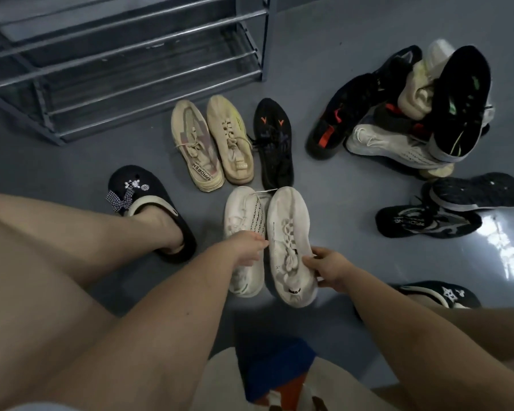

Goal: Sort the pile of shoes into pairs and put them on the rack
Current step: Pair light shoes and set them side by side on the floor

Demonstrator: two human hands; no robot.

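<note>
Where the grey-blue floor (339, 54) meets the upper left corner of the view, a grey metal shoe rack with bar shelves (125, 54) stands with nothing on the bars that show. At the upper right lies a jumbled pile of black, white and cream sneakers (398, 114), some tipped sole-up, and below it rest two more black sneakers (428, 223), one upside down across the other. Near the rack's front, a pair of beige knit sneakers (211, 143) sits side by side, with a single black sneaker with orange marks (275, 143) just beside them. Closer in, two white lace-up sneakers (264, 241) lie side by side, toes pointing away. Both bare forearms reach forward over the knees. The left hand (247, 247) comes in from the left, its grip pinched at the inner edge of the left white shoe, though what exactly it holds is hard to tell. The right hand (327, 268) has its grip curled round the side of the right white shoe near the laces. Black slippers with charms (149, 200) are on the person's feet.
</note>
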